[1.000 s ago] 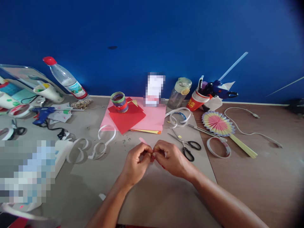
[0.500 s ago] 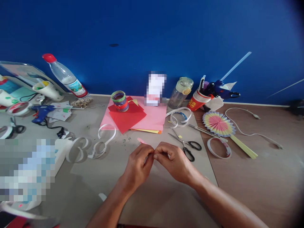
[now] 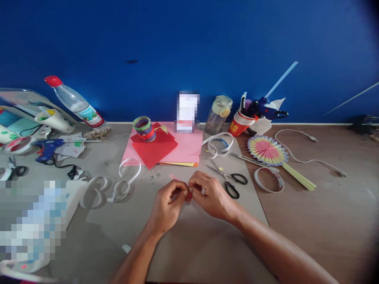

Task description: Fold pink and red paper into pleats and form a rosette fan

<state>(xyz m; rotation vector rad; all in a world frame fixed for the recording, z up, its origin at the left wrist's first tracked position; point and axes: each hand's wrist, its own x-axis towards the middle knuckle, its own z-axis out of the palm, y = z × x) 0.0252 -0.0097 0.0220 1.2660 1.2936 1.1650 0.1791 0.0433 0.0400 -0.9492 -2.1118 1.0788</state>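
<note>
Hands (image 3: 167, 203) (image 3: 211, 195) pinch scrap (image 3: 188, 196); red cup (image 3: 241, 123) holds glue gun (image 3: 263, 108).

Red sheets (image 3: 155, 150) look matt paper; scissors (image 3: 226, 177) have metal blades (image 3: 215, 170).

One head-worn camera looks forward and down at the nearby left hand (image 3: 166, 206) and right hand (image 3: 211, 196), across the table (image 3: 322, 221) to the blue wall (image 3: 189, 43).

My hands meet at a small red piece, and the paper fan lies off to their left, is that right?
No, the head view shows the paper fan off to their right. Your left hand and right hand meet at a small red piece.
</note>
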